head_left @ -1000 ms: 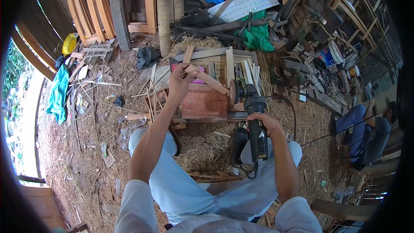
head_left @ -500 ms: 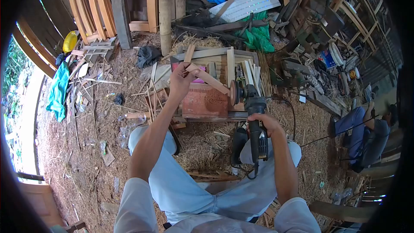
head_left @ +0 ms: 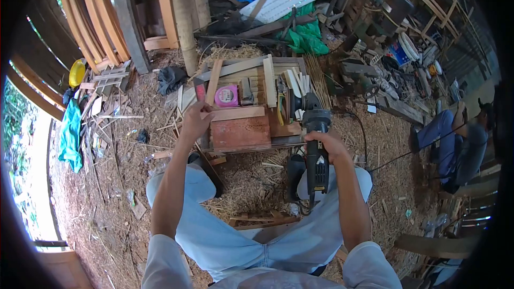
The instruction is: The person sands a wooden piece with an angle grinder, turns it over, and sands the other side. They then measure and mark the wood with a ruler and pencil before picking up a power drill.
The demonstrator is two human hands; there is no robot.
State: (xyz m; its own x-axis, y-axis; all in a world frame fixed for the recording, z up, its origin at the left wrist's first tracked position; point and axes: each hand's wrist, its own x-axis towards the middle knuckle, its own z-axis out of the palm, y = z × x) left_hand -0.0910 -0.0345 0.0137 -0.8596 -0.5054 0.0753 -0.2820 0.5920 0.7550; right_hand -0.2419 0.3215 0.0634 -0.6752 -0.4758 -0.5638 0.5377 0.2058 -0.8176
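My left hand point(head_left: 196, 119) grips the left end of a short wooden strip point(head_left: 239, 113) that lies flat across the low wooden work block point(head_left: 239, 132). My right hand point(head_left: 330, 144) is closed on the black body of an angle grinder point(head_left: 316, 144), whose head points away from me beside the block's right side. The grinder's disc is hidden behind its head. A pink tape measure point(head_left: 226, 96) sits on the boards just beyond the strip. A black cable point(head_left: 395, 161) runs off to the right.
Loose planks and offcuts point(head_left: 278, 83) lie on the low bench. Curved timber ribs point(head_left: 91, 16) lean at the back left. Sawdust and scraps cover the ground. Another person point(head_left: 455, 144) crouches at the right. Green sheeting point(head_left: 305, 40) and junk pile up behind.
My left hand lowered the wooden strip from a raised, tilted pose against the grinder disc down flat onto the block. The grinder turned its head away, and the view shifted slightly.
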